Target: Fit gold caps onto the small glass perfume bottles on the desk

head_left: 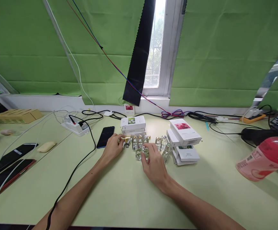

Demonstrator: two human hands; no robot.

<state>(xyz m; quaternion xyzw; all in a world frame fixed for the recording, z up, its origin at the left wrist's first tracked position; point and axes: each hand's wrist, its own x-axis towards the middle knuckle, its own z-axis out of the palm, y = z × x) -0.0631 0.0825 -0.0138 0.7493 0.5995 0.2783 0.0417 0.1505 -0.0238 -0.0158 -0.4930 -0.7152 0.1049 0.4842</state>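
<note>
Gripping a glass bottle — right hand; left hand at gold cap.

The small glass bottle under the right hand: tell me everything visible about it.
The small glass bottle looks clear, squat and rounded, with a pale greenish tint. It sits on the light green table, in front of a row of similar bottles. The right hand grips it with its fingertips, hiding its right side and top.

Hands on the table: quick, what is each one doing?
Left hand: closed on a small gold-capped piece.
Right hand: gripping a clear glass bottle.
</note>
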